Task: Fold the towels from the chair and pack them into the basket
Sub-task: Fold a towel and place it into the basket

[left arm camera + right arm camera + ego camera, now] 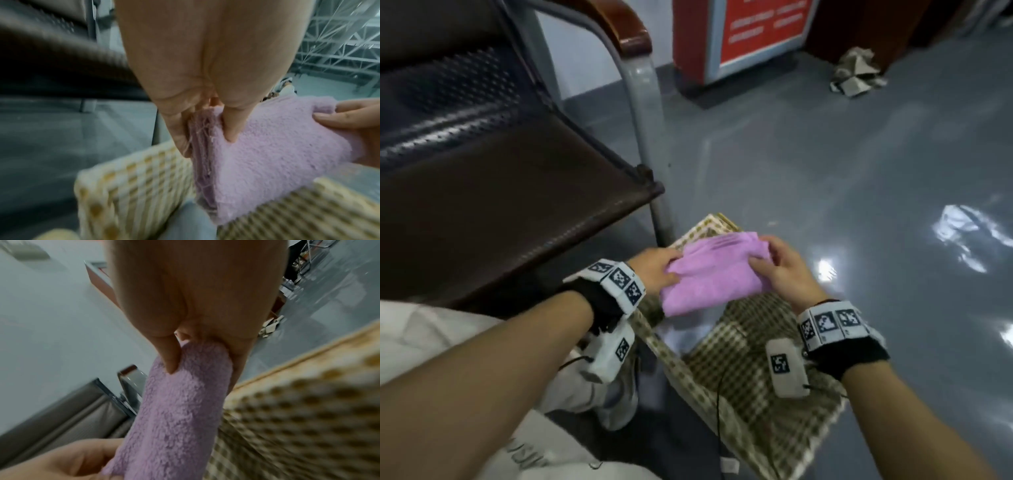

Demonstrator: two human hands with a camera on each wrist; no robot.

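A folded lilac towel [714, 274] hangs in the air over the checked fabric basket [763, 394] that stands on the floor beside the chair [493, 192]. My left hand [659, 270] pinches the towel's left end, thumb on top and fingers underneath, as the left wrist view shows at the layered edge of the towel [267, 154]. My right hand [774, 265] grips its right end, thumb pressed into the pile of the towel [180, 402]. The basket wall [131, 186] sits just below the towel. The basket's inside is mostly hidden by the towel and my hands.
The dark perforated chair seat holds no towels in view; its grey metal leg [647, 137] stands just behind the basket. Grey glossy floor [825, 154] stretches to the right. A red sign stand [739, 41] and crumpled cardboard [856, 73] lie far back. My knee [431, 335] is at lower left.
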